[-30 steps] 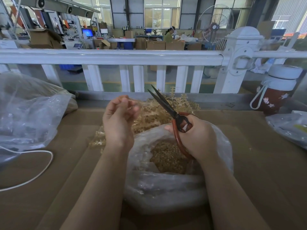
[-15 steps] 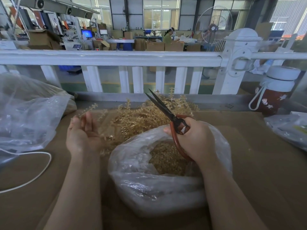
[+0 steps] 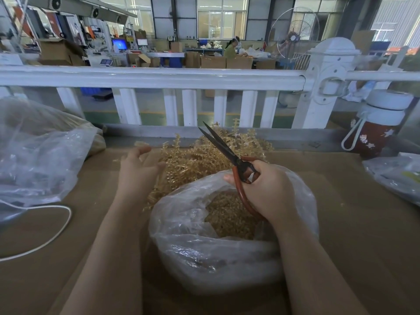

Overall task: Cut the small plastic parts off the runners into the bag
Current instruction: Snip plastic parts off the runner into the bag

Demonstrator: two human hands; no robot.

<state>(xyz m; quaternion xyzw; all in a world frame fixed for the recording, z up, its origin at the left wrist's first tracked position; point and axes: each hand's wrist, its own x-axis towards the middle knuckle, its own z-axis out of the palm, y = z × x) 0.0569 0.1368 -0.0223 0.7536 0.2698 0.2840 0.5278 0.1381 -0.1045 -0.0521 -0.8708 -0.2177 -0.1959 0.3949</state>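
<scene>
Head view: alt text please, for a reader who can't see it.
The right hand grips red-handled scissors above an open bag of cut parts, while the open left hand reaches into a pile of tan runners on the table.

Brown cardboard-covered table (image 3: 341, 223), white railing along its far edge. On it: clear plastic bag (image 3: 218, 258) at centre, mouth open, small tan parts inside; pile of tan runners (image 3: 204, 155) just behind it, touching; large crumpled clear bag (image 3: 38, 160) far left; white cable (image 3: 56, 233) looped in front of that; red bottle (image 3: 375, 133), white lid, far right; another clear bag (image 3: 395, 176) at right edge.
</scene>
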